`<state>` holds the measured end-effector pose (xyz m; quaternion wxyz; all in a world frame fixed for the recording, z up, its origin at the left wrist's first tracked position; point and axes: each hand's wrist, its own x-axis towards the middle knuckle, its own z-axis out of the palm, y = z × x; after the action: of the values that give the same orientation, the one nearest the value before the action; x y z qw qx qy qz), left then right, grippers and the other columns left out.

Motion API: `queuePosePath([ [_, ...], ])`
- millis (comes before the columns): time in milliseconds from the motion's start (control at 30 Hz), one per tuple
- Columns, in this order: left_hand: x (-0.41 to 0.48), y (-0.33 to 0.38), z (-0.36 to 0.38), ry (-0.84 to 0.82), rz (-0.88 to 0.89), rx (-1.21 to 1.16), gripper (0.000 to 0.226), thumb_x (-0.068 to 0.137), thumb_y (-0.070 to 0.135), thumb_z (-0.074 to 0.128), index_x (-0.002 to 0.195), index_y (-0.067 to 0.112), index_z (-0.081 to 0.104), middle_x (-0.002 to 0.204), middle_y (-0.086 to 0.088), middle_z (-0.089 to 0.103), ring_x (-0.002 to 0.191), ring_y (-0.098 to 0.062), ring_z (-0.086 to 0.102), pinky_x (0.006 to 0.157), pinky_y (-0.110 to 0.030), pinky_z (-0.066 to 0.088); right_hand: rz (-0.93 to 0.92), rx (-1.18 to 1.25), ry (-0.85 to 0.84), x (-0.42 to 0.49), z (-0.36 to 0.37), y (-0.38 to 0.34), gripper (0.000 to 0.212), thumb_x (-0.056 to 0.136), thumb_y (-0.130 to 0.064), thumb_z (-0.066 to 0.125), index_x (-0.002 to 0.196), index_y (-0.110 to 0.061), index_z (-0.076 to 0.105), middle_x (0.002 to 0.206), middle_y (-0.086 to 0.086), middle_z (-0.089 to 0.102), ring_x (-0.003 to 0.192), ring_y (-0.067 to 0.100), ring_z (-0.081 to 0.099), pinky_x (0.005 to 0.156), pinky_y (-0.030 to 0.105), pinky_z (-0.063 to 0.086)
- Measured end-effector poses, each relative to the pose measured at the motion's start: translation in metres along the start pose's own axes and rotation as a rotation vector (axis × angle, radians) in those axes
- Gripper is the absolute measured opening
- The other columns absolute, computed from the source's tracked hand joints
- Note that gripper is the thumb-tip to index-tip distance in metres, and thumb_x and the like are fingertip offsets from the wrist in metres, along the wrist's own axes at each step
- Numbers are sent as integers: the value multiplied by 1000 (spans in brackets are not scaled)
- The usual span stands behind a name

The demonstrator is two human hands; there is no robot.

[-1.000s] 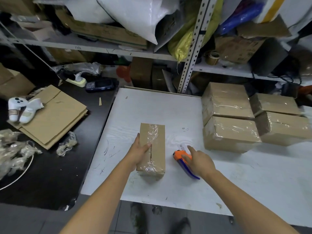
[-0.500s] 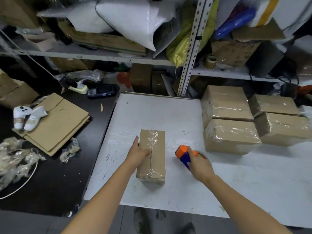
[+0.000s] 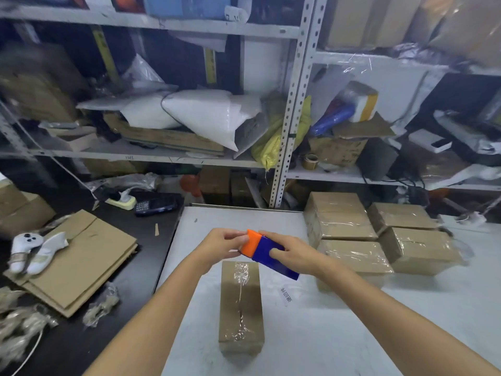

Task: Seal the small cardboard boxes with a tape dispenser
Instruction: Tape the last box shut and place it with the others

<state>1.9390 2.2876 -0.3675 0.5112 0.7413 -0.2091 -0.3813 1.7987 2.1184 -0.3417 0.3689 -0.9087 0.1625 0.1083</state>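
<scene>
Cardboard box (image 3: 241,308) lies on the white table (image 3: 352,321), seam up — above its far end both hands grip the tape dispenser (image 3: 267,252): right hand (image 3: 291,252) clasping the blue body, left hand (image 3: 226,241) pinching the orange end, apparently freeing tape.

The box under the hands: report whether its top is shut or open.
Shut. The small cardboard box lies with both top flaps down and meeting along the middle, and wrinkled clear tape runs over the seam.

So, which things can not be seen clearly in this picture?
- Head view: tape roll and cutter of the tape dispenser, covered by the left hand and right hand.
- Printed label on the table: too small to read.
- Far-left shelf contents: blurred.
</scene>
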Motion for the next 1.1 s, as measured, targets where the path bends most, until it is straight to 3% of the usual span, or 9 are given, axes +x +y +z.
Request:
queuePosePath([
  [133,3,-5,-10,35,-12,-47,37,92,32,68,122,12,65,118,-5,67,109,-24,65,96,-40,56,-29,-67,45,10,8,-3,60,92,-50,62,145,-40,35,132,-11,55,109,11,55,87,28,54],
  [233,4,-18,-19,36,-73,-149,35,94,38,63,118,13,67,111,-5,73,103,-21,70,93,-38,57,-63,-49,58,18,15,-4,64,87,-53,67,143,-41,38,133,-13,56,109,9,55,87,26,53],
  [400,11,-37,-24,90,-138,-119,22,95,21,65,117,18,61,110,-8,72,97,-20,71,80,-30,60,-85,-125,-13,33,25,-5,68,85,-57,68,144,-41,39,132,-14,58,110,9,56,86,26,54],
  [567,23,-59,-39,315,-143,-194,6,90,4,69,86,7,72,86,-11,70,72,-17,66,67,-23,59,-32,-243,-71,40,8,13,63,86,-60,64,142,-41,42,129,-12,60,109,12,57,89,31,52],
  [667,28,-77,-54,391,-186,-236,4,89,1,68,87,3,71,81,-12,67,69,-19,64,61,-20,58,81,-328,-80,40,-13,42,65,83,-63,64,141,-40,46,127,-11,62,107,13,58,89,34,53],
  [867,41,-96,-47,409,-248,-252,6,86,-2,66,87,-1,72,73,-10,64,66,-17,61,67,-22,59,191,-291,-218,66,-5,58,67,81,-61,68,140,-37,47,129,-9,57,109,17,56,88,35,55],
  [1100,50,-126,-38,425,-319,-254,9,84,-2,64,82,-1,72,78,-7,66,69,-17,61,62,-18,56,232,-330,-310,93,8,71,65,80,-64,68,137,-38,51,130,-6,57,109,22,55,89,39,53],
])
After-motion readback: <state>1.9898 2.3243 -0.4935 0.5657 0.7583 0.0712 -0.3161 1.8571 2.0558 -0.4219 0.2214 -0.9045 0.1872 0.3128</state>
